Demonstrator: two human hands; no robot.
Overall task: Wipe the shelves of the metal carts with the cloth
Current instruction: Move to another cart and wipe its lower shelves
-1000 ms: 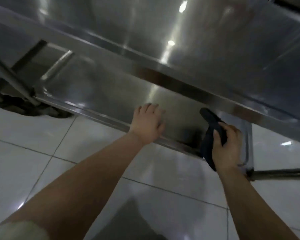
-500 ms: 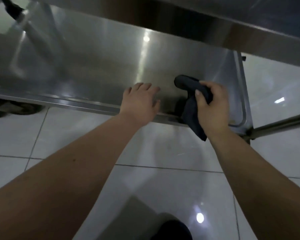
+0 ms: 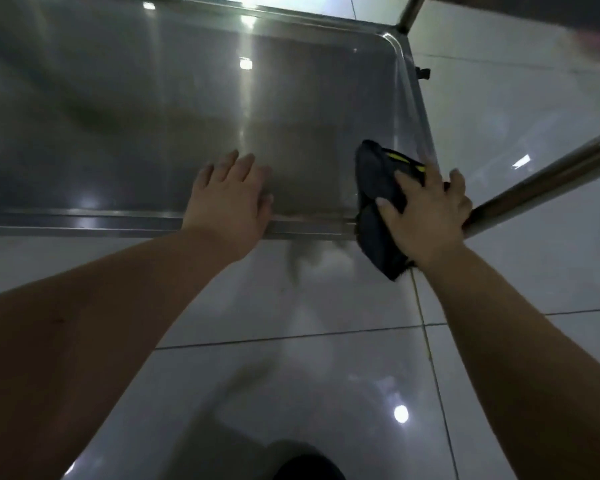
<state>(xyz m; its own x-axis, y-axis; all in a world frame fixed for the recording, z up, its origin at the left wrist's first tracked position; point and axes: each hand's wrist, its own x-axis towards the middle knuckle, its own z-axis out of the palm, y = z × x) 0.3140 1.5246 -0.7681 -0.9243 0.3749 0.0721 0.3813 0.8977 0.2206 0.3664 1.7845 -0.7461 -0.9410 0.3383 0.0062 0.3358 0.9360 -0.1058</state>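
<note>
The low steel shelf [image 3: 153,126] of the metal cart fills the upper left of the head view, with a raised rim. A dark cloth [image 3: 374,188] with a yellow stripe lies over the shelf's near right corner and hangs past the front edge. My right hand [image 3: 425,213] presses down on the cloth with fingers spread over it. My left hand [image 3: 229,199] rests flat on the shelf's front edge, fingers straight, holding nothing.
A steel cart leg [image 3: 551,178] runs diagonally at the right, just beside my right hand. Another upright [image 3: 409,12] stands at the far right corner. Glossy white floor tiles [image 3: 326,358] lie below and to the right. A dark shape [image 3: 305,467] shows at the bottom edge.
The view dropped under the upper shelf, so the low shelf now shows fully. My right hand went from gripping the raised cloth to pressing it flat on the near right corner. My left hand stayed at the front edge.
</note>
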